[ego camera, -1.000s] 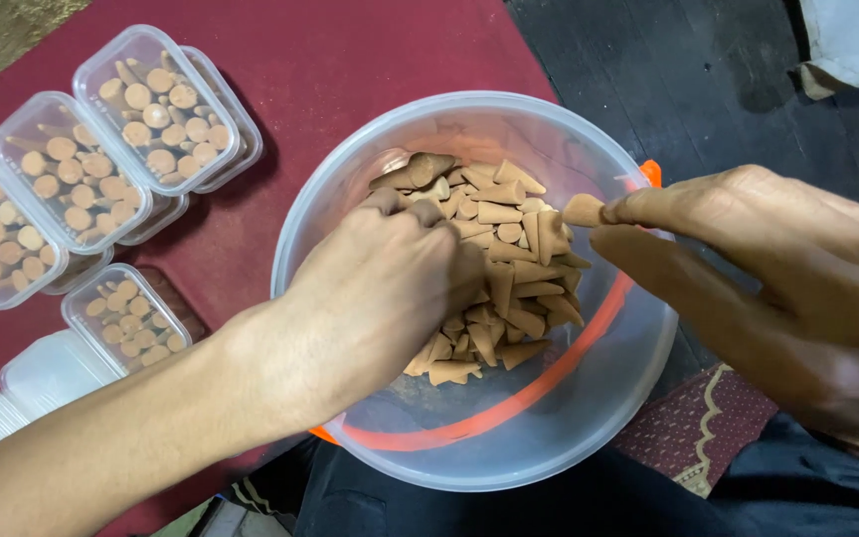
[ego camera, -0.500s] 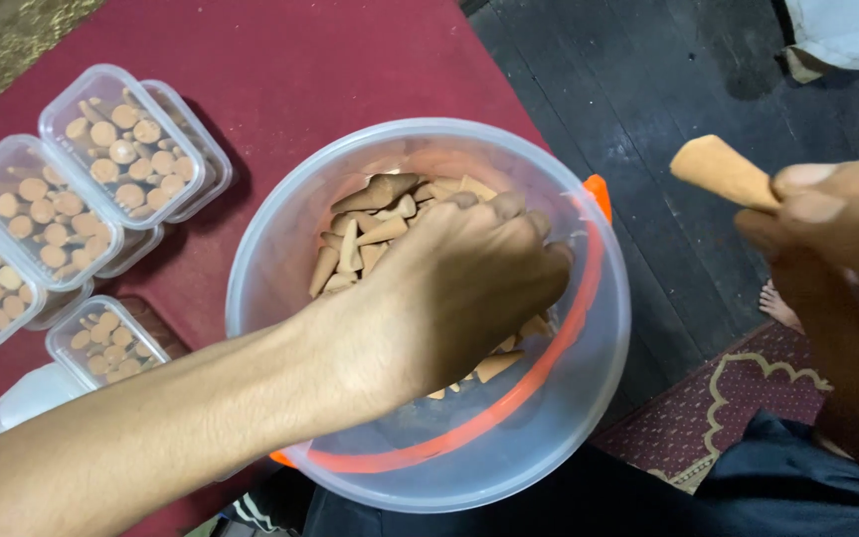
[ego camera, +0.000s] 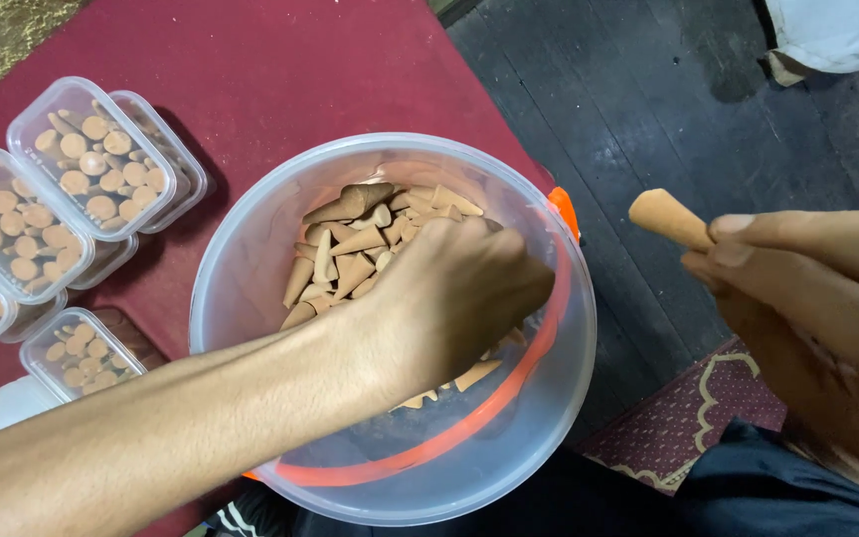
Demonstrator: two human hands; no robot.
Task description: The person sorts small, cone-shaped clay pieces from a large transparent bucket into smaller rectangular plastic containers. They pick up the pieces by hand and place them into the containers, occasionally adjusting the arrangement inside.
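Cone (ego camera: 670, 218) at right of frame, pinched in right hand (ego camera: 807, 318) fingertips. Left hand (ego camera: 449, 298) down in clear bucket (ego camera: 251, 259) at middle, curled over brown cones (ego camera: 350, 249); grip hidden, cannot tell. Small filled boxes (ego camera: 91, 159) at upper left on red table (ego camera: 280, 70).

- The bucket (ego camera: 251, 259) sits on the table (ego camera: 280, 70), at its right edge
- A heap of cones (ego camera: 350, 249) lies in the bucket
- The left hand (ego camera: 449, 298) is inside the bucket, on the cones
- Lidded boxes (ego camera: 82, 159) lie left of the bucket
- The right hand (ego camera: 807, 308) is right of the bucket, over the floor (ego camera: 648, 99), pinching one cone (ego camera: 670, 219)
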